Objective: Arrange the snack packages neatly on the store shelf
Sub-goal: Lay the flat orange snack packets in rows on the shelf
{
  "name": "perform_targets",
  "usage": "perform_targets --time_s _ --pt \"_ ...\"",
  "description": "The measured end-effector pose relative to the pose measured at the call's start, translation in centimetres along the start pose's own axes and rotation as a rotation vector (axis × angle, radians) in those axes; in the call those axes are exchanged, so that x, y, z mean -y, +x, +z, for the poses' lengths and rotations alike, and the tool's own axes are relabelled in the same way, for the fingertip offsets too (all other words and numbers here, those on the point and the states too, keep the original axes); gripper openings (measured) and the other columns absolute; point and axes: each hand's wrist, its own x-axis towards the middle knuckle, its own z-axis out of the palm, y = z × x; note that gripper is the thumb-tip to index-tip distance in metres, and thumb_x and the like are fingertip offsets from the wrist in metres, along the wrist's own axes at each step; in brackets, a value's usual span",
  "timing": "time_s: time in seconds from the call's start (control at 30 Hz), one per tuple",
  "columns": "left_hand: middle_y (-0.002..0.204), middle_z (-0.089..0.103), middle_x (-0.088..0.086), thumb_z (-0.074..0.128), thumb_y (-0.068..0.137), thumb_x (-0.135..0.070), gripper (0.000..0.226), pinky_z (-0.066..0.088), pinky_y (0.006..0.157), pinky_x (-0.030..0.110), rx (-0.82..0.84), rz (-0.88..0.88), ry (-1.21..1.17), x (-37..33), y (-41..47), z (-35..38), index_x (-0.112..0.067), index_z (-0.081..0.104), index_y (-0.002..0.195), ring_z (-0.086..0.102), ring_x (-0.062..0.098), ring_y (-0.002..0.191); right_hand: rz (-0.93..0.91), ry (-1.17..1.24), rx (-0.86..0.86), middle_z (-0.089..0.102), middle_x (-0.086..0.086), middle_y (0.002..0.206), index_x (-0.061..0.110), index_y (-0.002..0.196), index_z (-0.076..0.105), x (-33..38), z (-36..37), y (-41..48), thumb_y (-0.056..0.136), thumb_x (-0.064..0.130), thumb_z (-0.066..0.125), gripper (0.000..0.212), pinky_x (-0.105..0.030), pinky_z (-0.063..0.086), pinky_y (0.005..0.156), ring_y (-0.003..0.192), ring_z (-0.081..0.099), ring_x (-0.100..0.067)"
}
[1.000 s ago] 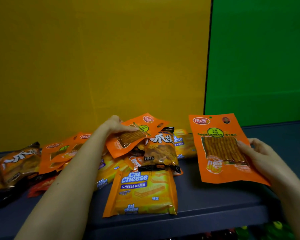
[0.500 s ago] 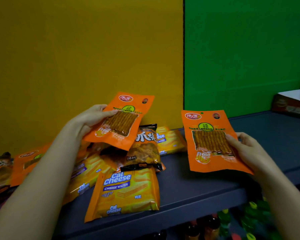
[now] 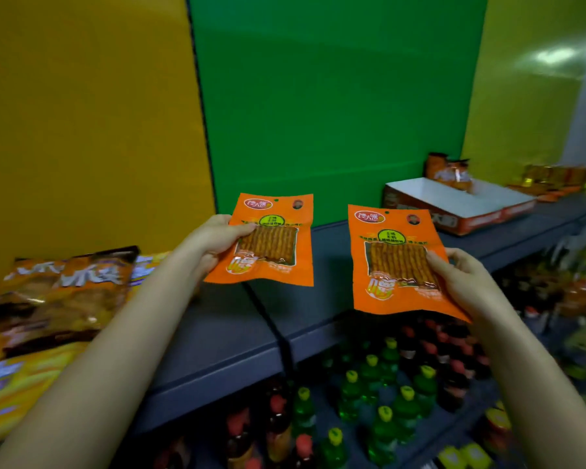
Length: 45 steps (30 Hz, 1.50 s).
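The left hand [image 3: 214, 240] pinches an orange snack packet [image 3: 268, 242] above the grey shelf [image 3: 217, 333]; beside it, the right hand [image 3: 460, 279] grips a matching packet [image 3: 396, 262], thumb across its window.

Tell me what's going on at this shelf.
A person is stocking a dark store shelf. The left hand holds the left orange packet, the right hand the right orange packet, both upright above the shelf, neither set down yet. Other snack bags lie piled at the left.
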Motion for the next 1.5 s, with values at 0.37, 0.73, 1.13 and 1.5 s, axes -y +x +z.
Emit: perform_targets --time_s 0.37,0.73,1.13,1.5 --pt "0.059 0.070 0.005 0.053 0.094 -0.011 0.009 0.055 0.046 0.026 0.210 -0.064 -0.161 -1.5 4.3 27.7 -0.010 0.059 0.088 0.065 0.013 0.043 -0.021 -0.158 -0.178 0.065 -0.013 0.096 0.005 0.112 0.055 -4.1 -23.7 6.5 0.095 0.026 0.050 0.027 -0.028 0.047 0.060 0.072 0.061 -0.020" --pt "0.097 0.067 0.012 0.050 0.096 -0.014 0.014 0.054 0.066 0.035 0.349 0.012 -0.178 -4.7 9.9 48.8 -0.011 0.057 0.108 0.064 0.022 0.074 0.038 -0.134 -0.366 0.066 -0.017 0.099 0.010 0.113 0.054 -7.4 -39.8 14.5 0.095 0.028 0.051 0.026 -0.035 0.049 0.065 0.070 0.061 -0.024" --pt "0.113 0.065 0.013 0.050 0.096 -0.015 0.015 0.054 0.083 0.044 0.376 0.169 -0.228 -8.8 20.6 69.6 -0.014 0.055 0.110 0.065 0.030 0.099 0.046 -0.114 -0.424 0.064 -0.011 0.083 0.013 0.104 0.050 -8.4 -52.5 30.5 0.096 0.024 0.048 0.014 -0.027 0.049 0.051 0.062 0.059 -0.021" --pt "0.116 0.063 0.011 0.052 0.095 -0.022 0.011 0.052 0.090 0.053 0.221 0.123 -0.173 -9.1 28.0 81.4 -0.022 0.050 0.105 0.064 0.029 0.103 0.064 -0.091 -0.283 0.066 -0.012 0.083 0.014 0.102 0.054 -13.4 -61.8 45.0 0.095 0.026 0.050 0.016 -0.030 0.047 0.054 0.058 0.061 -0.020"
